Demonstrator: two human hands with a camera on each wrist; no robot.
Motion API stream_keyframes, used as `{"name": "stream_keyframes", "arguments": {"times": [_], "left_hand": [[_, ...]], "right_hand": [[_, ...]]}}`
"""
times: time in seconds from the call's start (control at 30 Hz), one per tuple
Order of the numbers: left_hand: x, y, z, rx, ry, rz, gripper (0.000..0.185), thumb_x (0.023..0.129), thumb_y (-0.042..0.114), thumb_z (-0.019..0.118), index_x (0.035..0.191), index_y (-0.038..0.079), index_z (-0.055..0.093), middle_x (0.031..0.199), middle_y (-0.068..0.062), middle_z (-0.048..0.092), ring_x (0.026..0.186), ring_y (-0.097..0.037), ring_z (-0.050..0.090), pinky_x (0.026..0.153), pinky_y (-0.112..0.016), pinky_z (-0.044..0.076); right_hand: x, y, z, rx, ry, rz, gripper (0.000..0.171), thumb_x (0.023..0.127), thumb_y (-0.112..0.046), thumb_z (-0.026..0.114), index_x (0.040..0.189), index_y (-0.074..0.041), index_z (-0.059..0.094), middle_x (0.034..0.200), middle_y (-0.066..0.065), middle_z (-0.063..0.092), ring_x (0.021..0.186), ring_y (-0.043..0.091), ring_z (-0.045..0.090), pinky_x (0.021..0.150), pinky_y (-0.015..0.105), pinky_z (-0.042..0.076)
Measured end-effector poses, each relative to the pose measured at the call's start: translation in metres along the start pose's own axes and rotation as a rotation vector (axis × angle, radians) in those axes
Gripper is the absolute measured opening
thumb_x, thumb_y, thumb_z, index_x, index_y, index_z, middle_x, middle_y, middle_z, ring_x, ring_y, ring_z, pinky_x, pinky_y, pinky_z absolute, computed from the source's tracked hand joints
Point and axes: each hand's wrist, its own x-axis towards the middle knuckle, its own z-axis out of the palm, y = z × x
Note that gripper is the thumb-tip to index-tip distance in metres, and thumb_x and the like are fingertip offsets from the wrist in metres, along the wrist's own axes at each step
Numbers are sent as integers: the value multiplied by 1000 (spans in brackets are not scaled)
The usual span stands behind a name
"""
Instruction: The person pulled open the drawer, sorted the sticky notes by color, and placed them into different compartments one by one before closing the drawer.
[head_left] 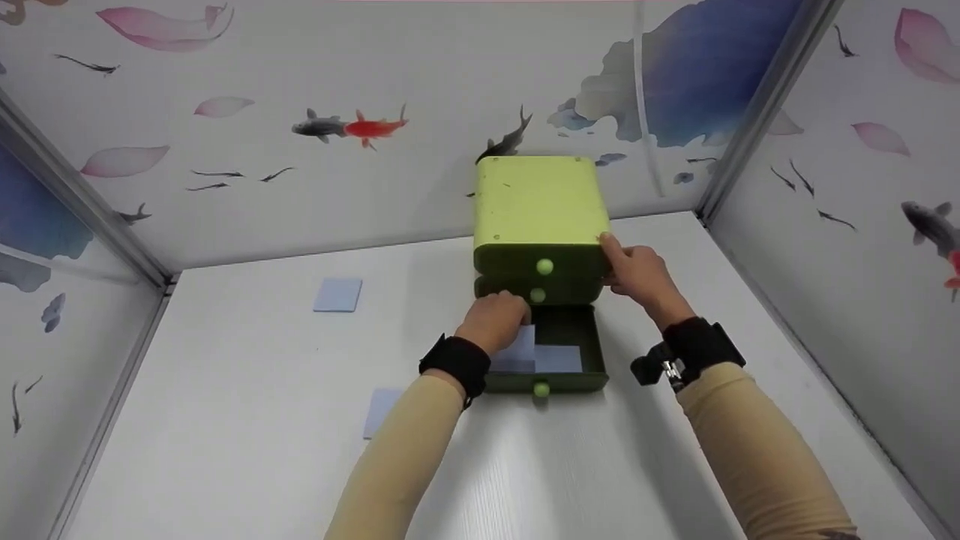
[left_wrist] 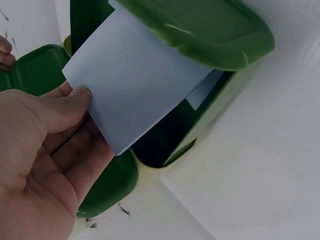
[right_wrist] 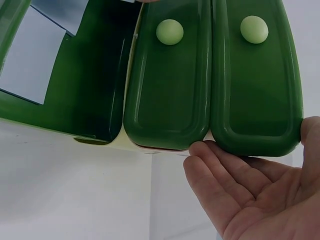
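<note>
Our left hand (left_wrist: pixel 40 150) pinches a pale blue card (left_wrist: pixel 132 80) between thumb and fingers, holding it tilted over the open bottom drawer (head_left: pixel 581 330), just below the middle of the head view; in the left wrist view another blue card (left_wrist: pixel 205 90) lies flat inside that drawer. Our right hand (head_left: pixel 637 274) rests with fingers nearly straight against the right side of the green drawer box (head_left: pixel 536 202), at the level of the two closed drawers, gripping nothing. The box stands at the centre of the head view on the white table (head_left: pixel 225 420), against the fish-patterned back wall (head_left: pixel 300 90). Two more blue cards lie on the table: one (head_left: pixel 337 295) at centre left, one (head_left: pixel 379 411) lower down, beside our left forearm.
</note>
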Motion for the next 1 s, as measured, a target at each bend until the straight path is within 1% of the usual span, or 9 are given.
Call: {"name": "stream_keyframes", "arguments": {"times": [0.13, 0.3, 0.57, 0.73, 0.87, 1.0], "left_hand": [[2, -5, 9, -7, -21, -21, 28, 98, 5, 53, 112, 17, 74, 112, -4, 71, 104, -22, 65, 89, -36, 54], [4, -10, 19, -31, -34, -23, 28, 98, 4, 54, 113, 16, 74, 113, -5, 71, 105, -23, 65, 90, -36, 54], [7, -9, 31, -45, -53, -22, 27, 95, 2, 59, 116, 13, 72, 116, -7, 70, 107, -24, 65, 90, -36, 54], [7, -11, 40, -43, -39, -19, 26, 95, 3, 58, 114, 14, 73, 115, -7, 70, 106, -24, 65, 90, -36, 54], [6, -13, 47, -41, -10, -18, 26, 96, 4, 58, 114, 14, 73, 115, -7, 70, 107, -24, 64, 90, -35, 54], [6, -15, 51, -32, 24, -4, 24, 95, 4, 60, 112, 14, 74, 111, -7, 71, 103, -24, 66, 87, -36, 55]], "right_hand": [[0, 0, 2, 9, 1, 5, 86, 96, -66, 29, 141, 6, 44, 131, 26, 59, 117, 33, 63, 99, 40, 51], [0, 1, 3, 13, -1, 5, 87, 96, -66, 29, 141, 6, 44, 133, 25, 57, 118, 33, 62, 100, 42, 50], [0, 2, 0, 5, 18, 13, 88, 95, -69, 30, 139, 5, 48, 129, 24, 59, 115, 32, 62, 100, 41, 50], [0, 3, 0, 17, 12, 20, 86, 95, -68, 30, 139, 4, 48, 128, 24, 60, 116, 32, 63, 99, 41, 51], [0, 3, 0, 38, 5, 29, 87, 95, -68, 32, 142, 4, 45, 132, 24, 59, 119, 33, 62, 101, 42, 50], [0, 2, 0, 33, 12, 30, 87, 95, -68, 32, 141, 4, 45, 132, 24, 59, 118, 32, 63, 101, 42, 50]]}}
